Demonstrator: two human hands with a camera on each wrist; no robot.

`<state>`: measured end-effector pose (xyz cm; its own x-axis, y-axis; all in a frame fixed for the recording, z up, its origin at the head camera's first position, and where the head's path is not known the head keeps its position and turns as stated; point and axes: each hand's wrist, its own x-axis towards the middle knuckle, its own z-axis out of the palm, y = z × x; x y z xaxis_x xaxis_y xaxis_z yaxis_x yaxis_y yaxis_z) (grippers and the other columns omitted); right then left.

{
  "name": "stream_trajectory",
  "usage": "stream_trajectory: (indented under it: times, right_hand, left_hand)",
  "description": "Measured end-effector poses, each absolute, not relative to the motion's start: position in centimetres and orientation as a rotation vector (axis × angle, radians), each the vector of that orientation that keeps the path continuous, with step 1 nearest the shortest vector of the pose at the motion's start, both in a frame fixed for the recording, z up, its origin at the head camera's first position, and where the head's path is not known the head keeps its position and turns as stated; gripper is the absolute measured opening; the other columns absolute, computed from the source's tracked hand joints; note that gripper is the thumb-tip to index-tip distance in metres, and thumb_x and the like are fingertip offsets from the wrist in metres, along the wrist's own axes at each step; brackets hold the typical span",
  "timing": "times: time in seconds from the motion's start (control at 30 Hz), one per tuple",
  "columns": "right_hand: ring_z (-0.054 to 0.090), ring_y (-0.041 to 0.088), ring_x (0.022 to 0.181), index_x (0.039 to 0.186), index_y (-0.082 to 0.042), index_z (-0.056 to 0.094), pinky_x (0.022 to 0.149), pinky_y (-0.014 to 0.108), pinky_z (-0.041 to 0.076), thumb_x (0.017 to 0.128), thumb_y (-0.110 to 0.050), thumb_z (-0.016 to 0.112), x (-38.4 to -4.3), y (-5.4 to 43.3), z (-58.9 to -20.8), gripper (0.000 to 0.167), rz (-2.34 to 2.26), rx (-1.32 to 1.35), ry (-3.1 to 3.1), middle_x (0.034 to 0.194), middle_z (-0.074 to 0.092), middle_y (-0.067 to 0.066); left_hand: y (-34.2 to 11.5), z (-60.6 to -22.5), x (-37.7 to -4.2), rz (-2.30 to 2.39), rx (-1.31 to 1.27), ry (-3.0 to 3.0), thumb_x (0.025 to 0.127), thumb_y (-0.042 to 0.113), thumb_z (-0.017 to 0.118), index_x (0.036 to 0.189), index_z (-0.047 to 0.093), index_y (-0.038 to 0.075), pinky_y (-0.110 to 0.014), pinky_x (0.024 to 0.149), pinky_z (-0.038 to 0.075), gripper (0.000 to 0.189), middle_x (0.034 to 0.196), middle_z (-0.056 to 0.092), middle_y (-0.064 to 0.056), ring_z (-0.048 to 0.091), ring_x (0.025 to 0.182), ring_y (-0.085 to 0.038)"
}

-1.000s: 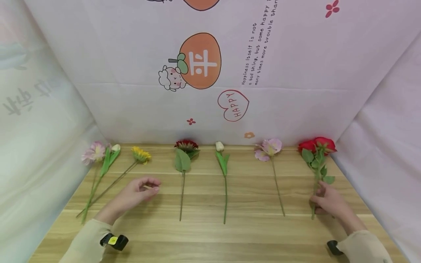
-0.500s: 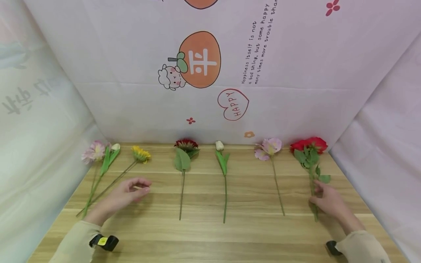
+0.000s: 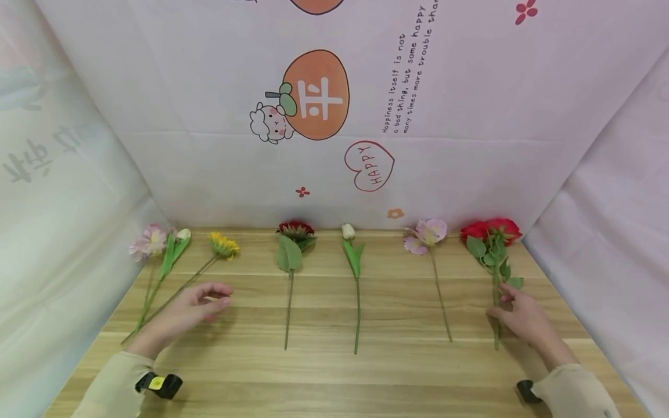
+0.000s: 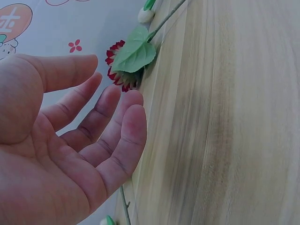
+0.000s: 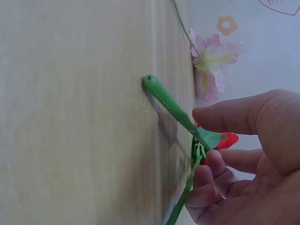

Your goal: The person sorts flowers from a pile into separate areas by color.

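At the right end of the table, my right hand [image 3: 520, 316] pinches a green stem [image 5: 171, 105] between thumb and fingers. Red roses [image 3: 491, 232] with green leaves lie at the far end of it, by the back wall. A second green stem [image 5: 182, 199] runs beside the fingertips in the right wrist view; whether they hold it too, I cannot tell. My left hand [image 3: 195, 307] is empty, its fingers loosely bent, over the table close to the stem of a yellow flower [image 3: 225, 246]. In the left wrist view, a dark red flower [image 4: 123, 65] shows beyond the left fingertips.
A pink flower [image 3: 150, 240] and a white tulip [image 3: 168, 255] lie at the left, stems crossing the yellow one's. The dark red flower, another white tulip [image 3: 348, 232] and a pale pink flower [image 3: 431, 232] lie apart along the back. Printed white cloth [image 3: 219, 174] encloses the wooden table [image 3: 313, 383].
My left hand has drifted left, away from the dark red flower. The roses' heads have shifted a little left, with my right hand still at the stem.
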<state>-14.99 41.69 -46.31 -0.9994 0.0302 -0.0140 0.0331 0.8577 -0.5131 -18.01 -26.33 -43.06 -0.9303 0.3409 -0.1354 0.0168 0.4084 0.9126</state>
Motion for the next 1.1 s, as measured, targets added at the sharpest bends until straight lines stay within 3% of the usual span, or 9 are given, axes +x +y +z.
stream_trajectory:
  times: [0.1, 0.23, 0.33, 0.5, 0.6, 0.77, 0.97, 1.1]
  right_hand:
    - [0.054, 0.056, 0.111, 0.145, 0.020, 0.031, 0.087, 0.066, 0.048, 0.094, -0.027, 0.074, -14.9, 41.6, -46.2, 0.081, -0.854, 0.059, 3.027, 0.122, 0.054, 0.038]
    - [0.058, 0.051, 0.107, 0.146, 0.017, 0.034, 0.078, 0.050, 0.055, 0.095, -0.028, 0.074, -14.9, 41.2, -46.0, 0.079, -0.906, 0.055, 3.040, 0.120, 0.056, 0.033]
    - [0.061, 0.046, 0.103, 0.146, 0.014, 0.038, 0.068, 0.036, 0.054, 0.097, -0.027, 0.072, -14.8, 40.8, -45.8, 0.073, -0.925, 0.031, 3.066, 0.117, 0.058, 0.028]
    - [0.065, 0.032, 0.090, 0.140, 0.008, 0.050, 0.061, 0.027, 0.054, 0.098, -0.017, 0.070, -14.7, 39.7, -45.6, 0.053, -1.040, -0.044, 3.115, 0.108, 0.062, 0.021]
    - [0.065, 0.026, 0.089, 0.136, 0.007, 0.054, 0.063, 0.023, 0.055, 0.099, -0.014, 0.068, -14.7, 38.9, -45.5, 0.045, -1.141, -0.080, 3.102, 0.107, 0.063, 0.020]
    - [0.066, 0.027, 0.095, 0.137, 0.003, 0.055, 0.068, 0.024, 0.057, 0.101, -0.018, 0.065, -14.8, 37.7, -45.1, 0.043, -1.247, -0.081, 3.025, 0.115, 0.062, 0.022]
    - [0.067, 0.016, 0.088, 0.136, 0.001, 0.057, 0.067, 0.026, 0.056, 0.102, -0.021, 0.064, -14.9, 36.5, -44.6, 0.041, -1.304, -0.106, 2.980, 0.115, 0.060, 0.017]
    - [0.069, 0.021, 0.087, 0.136, 0.001, 0.057, 0.066, 0.026, 0.055, 0.103, -0.022, 0.063, -14.9, 35.9, -44.4, 0.041, -1.328, -0.128, 2.959, 0.113, 0.060, 0.017]
  left_hand:
    - [-26.5, -42.9, -18.1, 1.519, 0.308, 2.384, 0.102, 0.021, 0.064, 0.134, 0.053, -0.008, -0.040, 0.084, 0.059, 0.045, 0.128, 0.060, -0.025, 0.064, 0.108, -0.035]
    - [-26.8, -42.7, -18.2, 1.516, 0.294, 2.392, 0.102, 0.022, 0.064, 0.134, 0.053, -0.008, -0.041, 0.082, 0.059, 0.046, 0.127, 0.058, -0.026, 0.064, 0.105, -0.035]
    - [-27.1, -42.4, -18.3, 1.506, 0.290, 2.401, 0.102, 0.024, 0.064, 0.134, 0.052, -0.008, -0.041, 0.082, 0.059, 0.047, 0.128, 0.056, -0.026, 0.064, 0.106, -0.035]
    - [-27.9, -41.8, -18.6, 1.487, 0.281, 2.436, 0.102, 0.024, 0.064, 0.135, 0.052, -0.008, -0.042, 0.082, 0.060, 0.047, 0.128, 0.056, -0.027, 0.063, 0.109, -0.037]
    - [-28.5, -41.5, -18.8, 1.467, 0.297, 2.469, 0.103, 0.023, 0.063, 0.135, 0.052, -0.009, -0.044, 0.082, 0.060, 0.046, 0.128, 0.058, -0.028, 0.063, 0.109, -0.039]
    - [-29.6, -40.8, -19.0, 1.443, 0.290, 2.509, 0.104, 0.021, 0.061, 0.134, 0.052, -0.009, -0.045, 0.082, 0.059, 0.045, 0.127, 0.059, -0.029, 0.063, 0.109, -0.040]
    - [-30.7, -40.3, -19.2, 1.391, 0.273, 2.571, 0.104, 0.021, 0.060, 0.133, 0.053, -0.009, -0.043, 0.080, 0.060, 0.043, 0.124, 0.061, -0.028, 0.064, 0.106, -0.037]
    - [-31.3, -40.2, -19.4, 1.347, 0.275, 2.616, 0.103, 0.020, 0.061, 0.131, 0.055, -0.009, -0.040, 0.078, 0.061, 0.041, 0.121, 0.063, -0.027, 0.066, 0.101, -0.031]
